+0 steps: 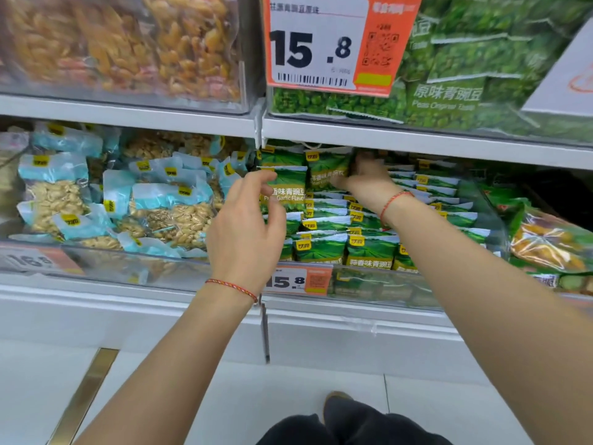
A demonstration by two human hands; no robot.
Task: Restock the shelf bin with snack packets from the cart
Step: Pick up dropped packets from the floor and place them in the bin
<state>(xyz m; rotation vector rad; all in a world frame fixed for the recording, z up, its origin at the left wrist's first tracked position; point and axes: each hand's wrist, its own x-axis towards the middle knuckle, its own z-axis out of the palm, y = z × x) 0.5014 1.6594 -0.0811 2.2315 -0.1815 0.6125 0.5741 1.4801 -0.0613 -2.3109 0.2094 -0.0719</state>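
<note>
A clear shelf bin [369,285] on the middle shelf holds several rows of green garlic pea packets [324,247]. My left hand [245,229] is in front of the bin's left end, its thumb and fingers pinching one upright green packet [288,186]. My right hand [365,176] reaches deep into the back of the bin under the upper shelf. Its fingers rest on the top rear packets [327,171], and I cannot tell whether they grip one. The cart is out of view.
A neighbouring bin on the left holds pale blue peanut packets [57,194]. The upper shelf edge [417,141] hangs low over the pea bin. An orange price tag [324,43] hangs above. Mixed snack bags [545,239] lie to the right. White floor tiles lie below.
</note>
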